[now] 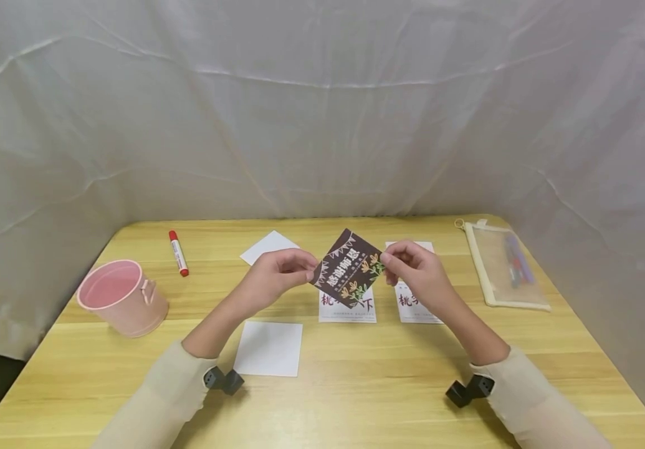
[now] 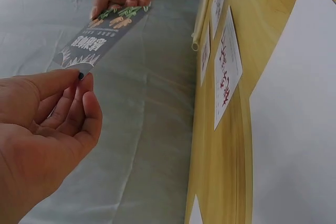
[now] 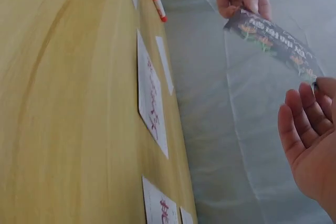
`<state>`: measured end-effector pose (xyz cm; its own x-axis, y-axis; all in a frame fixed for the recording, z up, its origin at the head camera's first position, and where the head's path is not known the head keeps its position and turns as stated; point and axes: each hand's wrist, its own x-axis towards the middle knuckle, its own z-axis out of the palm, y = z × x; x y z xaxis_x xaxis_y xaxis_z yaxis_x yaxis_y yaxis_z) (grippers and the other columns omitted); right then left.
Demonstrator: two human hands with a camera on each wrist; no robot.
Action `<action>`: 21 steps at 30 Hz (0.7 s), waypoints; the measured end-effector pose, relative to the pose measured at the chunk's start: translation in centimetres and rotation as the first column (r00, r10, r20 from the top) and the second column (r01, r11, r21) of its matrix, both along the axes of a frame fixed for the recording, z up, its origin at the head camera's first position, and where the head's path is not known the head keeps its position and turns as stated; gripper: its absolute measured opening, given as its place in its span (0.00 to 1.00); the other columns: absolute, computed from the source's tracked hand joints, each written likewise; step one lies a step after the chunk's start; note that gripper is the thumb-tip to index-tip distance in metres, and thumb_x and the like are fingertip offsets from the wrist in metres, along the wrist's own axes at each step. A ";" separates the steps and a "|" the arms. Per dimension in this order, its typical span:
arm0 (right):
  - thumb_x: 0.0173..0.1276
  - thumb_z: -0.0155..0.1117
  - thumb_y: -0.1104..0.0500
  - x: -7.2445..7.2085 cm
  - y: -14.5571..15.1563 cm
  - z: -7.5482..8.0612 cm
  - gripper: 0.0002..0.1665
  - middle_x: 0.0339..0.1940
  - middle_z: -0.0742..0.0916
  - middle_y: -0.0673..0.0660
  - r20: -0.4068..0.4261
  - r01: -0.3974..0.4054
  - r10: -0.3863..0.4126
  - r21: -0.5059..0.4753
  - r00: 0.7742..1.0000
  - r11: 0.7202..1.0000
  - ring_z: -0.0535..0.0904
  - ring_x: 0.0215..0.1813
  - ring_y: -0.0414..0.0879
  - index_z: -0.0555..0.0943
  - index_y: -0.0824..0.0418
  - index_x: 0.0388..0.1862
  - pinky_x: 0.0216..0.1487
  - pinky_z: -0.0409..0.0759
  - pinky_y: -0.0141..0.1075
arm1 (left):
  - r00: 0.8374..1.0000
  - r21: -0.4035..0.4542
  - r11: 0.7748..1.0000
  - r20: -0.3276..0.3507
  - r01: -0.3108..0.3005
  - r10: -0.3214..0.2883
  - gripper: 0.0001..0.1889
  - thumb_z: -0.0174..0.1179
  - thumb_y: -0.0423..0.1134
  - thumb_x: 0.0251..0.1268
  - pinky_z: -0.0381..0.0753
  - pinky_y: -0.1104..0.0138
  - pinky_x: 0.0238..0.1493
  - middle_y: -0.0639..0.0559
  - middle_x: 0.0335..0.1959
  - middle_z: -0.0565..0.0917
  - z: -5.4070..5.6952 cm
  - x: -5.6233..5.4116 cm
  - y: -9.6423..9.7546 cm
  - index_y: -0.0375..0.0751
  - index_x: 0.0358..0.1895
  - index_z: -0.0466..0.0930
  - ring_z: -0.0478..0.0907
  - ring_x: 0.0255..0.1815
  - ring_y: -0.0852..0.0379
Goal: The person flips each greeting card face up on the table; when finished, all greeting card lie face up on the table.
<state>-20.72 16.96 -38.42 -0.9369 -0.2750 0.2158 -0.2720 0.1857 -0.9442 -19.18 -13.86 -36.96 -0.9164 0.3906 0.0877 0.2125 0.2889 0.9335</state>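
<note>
A dark square card with white lettering, bunting and orange flowers is held up over the table, tilted, its printed face toward the head camera. My left hand pinches its left corner between thumb and fingers. At the opposite corner my right hand pinches it the same way; in the right wrist view the card bows slightly between both hands. Below it lies a white card with red lettering, partly covered in the head view. Another red-lettered card lies under my right hand, partly hidden.
A blank white card lies near my left forearm, another farther back. On the left stand a pink bucket and a red-capped marker lying behind it. A zippered mesh pouch with pens lies at the right.
</note>
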 end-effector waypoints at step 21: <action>0.72 0.66 0.58 -2.3 -2.1 -0.2 0.19 0.40 0.88 0.58 -0.050 -0.042 0.057 0.251 0.997 0.967 0.84 0.34 0.47 0.81 0.57 0.60 0.39 0.87 0.46 | 0.999 -0.137 0.990 0.024 0.033 -0.030 0.10 0.64 0.38 0.69 0.82 0.53 0.53 0.48 0.40 0.84 -0.8 -3.3 -0.6 0.45 0.51 0.84 0.82 0.46 0.47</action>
<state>-23.04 14.85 -38.65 -0.9091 -0.3727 0.1860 -0.3379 0.3988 -0.8525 -22.50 -14.41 -37.79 -0.9046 0.4261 0.0115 0.2039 0.4086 0.8896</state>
